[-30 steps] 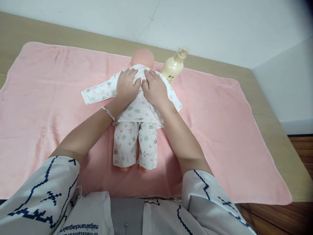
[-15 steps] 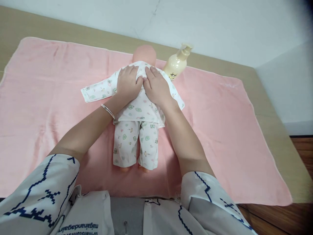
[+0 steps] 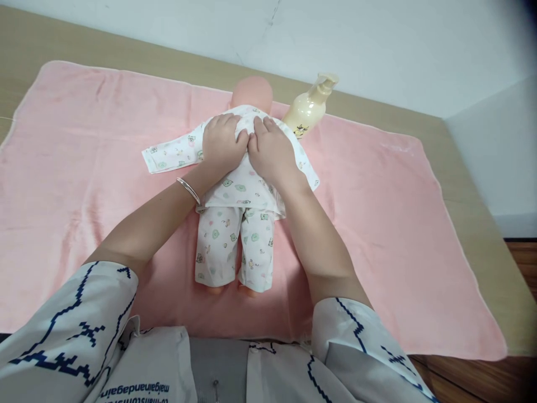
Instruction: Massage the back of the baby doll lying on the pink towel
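doll count: one doll [image 3: 237,224], dressed in a white printed shirt and matching trousers.
doll position: lies lengthwise at the middle of the towel, head at the far end, feet toward the person; no face shows on the head.
doll limbs: two trouser legs side by side, two foot tips showing at the hems; one shirt sleeve stretched out flat to the left, the other mostly hidden under the right forearm.
hand count: two, both the person's own.
left hand [image 3: 220,143]: palm down on the doll's upper back, fingers extended and close together, closed around nothing.
right hand [image 3: 272,151]: palm down on the upper back, fingers extended, closed around nothing; it touches the left hand along the thumb side.
bracelet [image 3: 188,190]: one thin silver band on the left wrist.
pump bottle [image 3: 308,109]: one, cream-coloured, just beside the doll's head on the right, at the far edge of the towel.
towel [image 3: 84,145]: one, pink, spread flat under the doll.
counter [image 3: 482,235]: one, tan, showing around the towel's far and right edges.
person's sleeves: two, white with dark blue lines, at the bottom of the view.
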Motion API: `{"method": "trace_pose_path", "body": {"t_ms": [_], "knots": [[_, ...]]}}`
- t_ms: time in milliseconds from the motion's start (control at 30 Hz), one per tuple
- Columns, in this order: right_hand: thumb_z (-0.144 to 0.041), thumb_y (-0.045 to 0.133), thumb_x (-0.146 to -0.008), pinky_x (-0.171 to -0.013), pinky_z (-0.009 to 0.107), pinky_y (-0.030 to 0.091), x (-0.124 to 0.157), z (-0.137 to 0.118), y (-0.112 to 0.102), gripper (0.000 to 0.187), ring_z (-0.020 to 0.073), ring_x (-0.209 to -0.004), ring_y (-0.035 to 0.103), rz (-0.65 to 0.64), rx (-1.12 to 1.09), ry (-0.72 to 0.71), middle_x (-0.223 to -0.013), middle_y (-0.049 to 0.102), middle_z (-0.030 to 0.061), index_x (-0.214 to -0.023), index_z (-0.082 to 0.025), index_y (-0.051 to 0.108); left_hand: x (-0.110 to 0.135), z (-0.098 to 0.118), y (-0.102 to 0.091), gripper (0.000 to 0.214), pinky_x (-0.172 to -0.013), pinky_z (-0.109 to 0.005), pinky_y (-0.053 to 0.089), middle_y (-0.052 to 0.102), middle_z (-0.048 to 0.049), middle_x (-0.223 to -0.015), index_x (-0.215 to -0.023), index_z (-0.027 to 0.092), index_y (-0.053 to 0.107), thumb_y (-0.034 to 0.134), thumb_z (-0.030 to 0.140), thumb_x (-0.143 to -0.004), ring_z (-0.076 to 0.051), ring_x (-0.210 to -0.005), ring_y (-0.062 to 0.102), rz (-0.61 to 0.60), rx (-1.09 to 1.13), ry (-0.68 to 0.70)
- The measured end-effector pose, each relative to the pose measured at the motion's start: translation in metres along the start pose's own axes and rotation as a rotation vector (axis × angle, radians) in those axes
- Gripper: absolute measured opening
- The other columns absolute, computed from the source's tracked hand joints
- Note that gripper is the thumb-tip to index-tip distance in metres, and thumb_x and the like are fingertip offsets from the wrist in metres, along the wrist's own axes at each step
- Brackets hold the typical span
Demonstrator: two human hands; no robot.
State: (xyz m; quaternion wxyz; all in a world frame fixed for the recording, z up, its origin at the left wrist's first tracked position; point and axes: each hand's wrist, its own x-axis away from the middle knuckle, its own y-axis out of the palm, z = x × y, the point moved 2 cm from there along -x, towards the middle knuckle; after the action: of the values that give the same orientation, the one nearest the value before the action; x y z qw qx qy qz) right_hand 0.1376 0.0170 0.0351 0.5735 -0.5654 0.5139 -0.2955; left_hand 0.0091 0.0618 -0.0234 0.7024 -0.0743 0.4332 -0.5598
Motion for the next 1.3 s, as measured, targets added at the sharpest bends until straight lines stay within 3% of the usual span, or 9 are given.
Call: {"method": "trace_pose_path", "body": {"t_ms": [133, 367, 533, 667, 800, 900, 1100, 1200, 1300], "knots": [[-0.027, 0.024, -0.102, -0.118, 0.050, 0.029, -0.004, 0.007, 0.005, 0.048, 0.0288, -0.143, 0.033, -0.015, -0.022, -0.044, -0.151, 0.039, 0.0178, -0.145, -0.008, 0.037, -0.002, 0.004, -0.002, 0.053, -0.110, -0.049, 0.036, 0.066, -0.0072, -0.122, -0.112, 0.021, 0.061, 0.035, 0.063, -0.093, -0.025, -0.117, 0.053, -0.030, -0.029, 0.059], [-0.022, 0.028, -0.103, -0.093, 0.043, 0.049, 0.013, -0.021, -0.014, 0.036, 0.0317, -0.111, 0.060, 0.016, 0.059, 0.107, -0.113, 0.065, 0.0182, -0.112, -0.009, 0.060, 0.012, 0.014, -0.017, 0.039, -0.102, -0.047, 0.043, 0.066, -0.0090, -0.098, -0.090, 0.022, 0.063, 0.040, 0.054, -0.097, -0.026, -0.113, 0.058, 0.049, -0.007, 0.151], [-0.023, 0.031, -0.102, -0.085, 0.042, 0.050, 0.011, -0.023, -0.020, 0.034, 0.0314, -0.099, 0.064, -0.024, 0.070, 0.112, -0.104, 0.067, 0.0169, -0.102, -0.011, 0.062, 0.013, 0.015, -0.016, 0.040, -0.100, -0.046, 0.043, 0.065, -0.0096, -0.099, -0.089, 0.021, 0.063, 0.038, 0.052, -0.098, -0.027, -0.111, 0.058, 0.057, -0.028, 0.129], [-0.028, 0.029, -0.102, -0.094, 0.046, 0.048, 0.002, -0.010, -0.013, 0.038, 0.0327, -0.111, 0.060, -0.012, 0.008, 0.105, -0.117, 0.065, 0.0190, -0.113, -0.010, 0.060, 0.007, 0.006, -0.007, 0.044, -0.105, -0.049, 0.039, 0.065, -0.0096, -0.108, -0.101, 0.022, 0.061, 0.037, 0.058, -0.096, -0.028, -0.115, 0.054, 0.060, 0.032, 0.091], [-0.033, 0.025, -0.103, -0.112, 0.051, 0.035, -0.005, 0.004, 0.000, 0.047, 0.0317, -0.137, 0.040, -0.002, -0.042, 0.025, -0.143, 0.047, 0.0191, -0.138, -0.009, 0.045, 0.000, 0.004, -0.003, 0.047, -0.104, -0.051, 0.037, 0.063, -0.0083, -0.117, -0.112, 0.025, 0.059, 0.035, 0.062, -0.094, -0.027, -0.112, 0.052, -0.008, -0.010, 0.081], [-0.035, 0.022, -0.104, -0.117, 0.049, 0.029, -0.006, 0.006, 0.004, 0.049, 0.0286, -0.142, 0.034, 0.001, -0.055, -0.029, -0.148, 0.043, 0.0162, -0.142, -0.011, 0.040, 0.001, 0.010, -0.008, 0.047, -0.102, -0.050, 0.040, 0.064, -0.0080, -0.115, -0.112, 0.024, 0.059, 0.031, 0.059, -0.096, -0.025, -0.110, 0.053, -0.036, -0.040, 0.119], [-0.029, 0.018, -0.104, -0.099, 0.044, 0.046, 0.009, -0.015, -0.005, 0.046, 0.0294, -0.113, 0.058, 0.077, 0.038, 0.042, -0.114, 0.065, 0.0173, -0.112, -0.011, 0.061, 0.011, 0.021, -0.021, 0.046, -0.099, -0.048, 0.041, 0.063, -0.0102, -0.102, -0.093, 0.022, 0.061, 0.033, 0.059, -0.096, -0.027, -0.112, 0.055, -0.016, -0.038, 0.126], [-0.030, 0.017, -0.104, -0.090, 0.044, 0.050, 0.013, -0.021, -0.007, 0.048, 0.0296, -0.103, 0.062, 0.109, 0.080, 0.090, -0.104, 0.067, 0.0166, -0.105, -0.012, 0.062, 0.014, 0.022, -0.022, 0.046, -0.097, -0.048, 0.042, 0.063, -0.0117, -0.098, -0.089, 0.021, 0.062, 0.034, 0.057, -0.096, -0.029, -0.110, 0.056, 0.017, -0.062, 0.080], [-0.032, 0.020, -0.104, -0.092, 0.046, 0.049, 0.010, -0.016, -0.006, 0.046, 0.0308, -0.107, 0.060, 0.097, 0.046, 0.120, -0.104, 0.067, 0.0168, -0.106, -0.012, 0.061, 0.013, 0.017, -0.018, 0.044, -0.100, -0.047, 0.041, 0.064, -0.0105, -0.099, -0.091, 0.023, 0.061, 0.036, 0.059, -0.095, -0.029, -0.114, 0.053, 0.072, 0.002, 0.062]]}}
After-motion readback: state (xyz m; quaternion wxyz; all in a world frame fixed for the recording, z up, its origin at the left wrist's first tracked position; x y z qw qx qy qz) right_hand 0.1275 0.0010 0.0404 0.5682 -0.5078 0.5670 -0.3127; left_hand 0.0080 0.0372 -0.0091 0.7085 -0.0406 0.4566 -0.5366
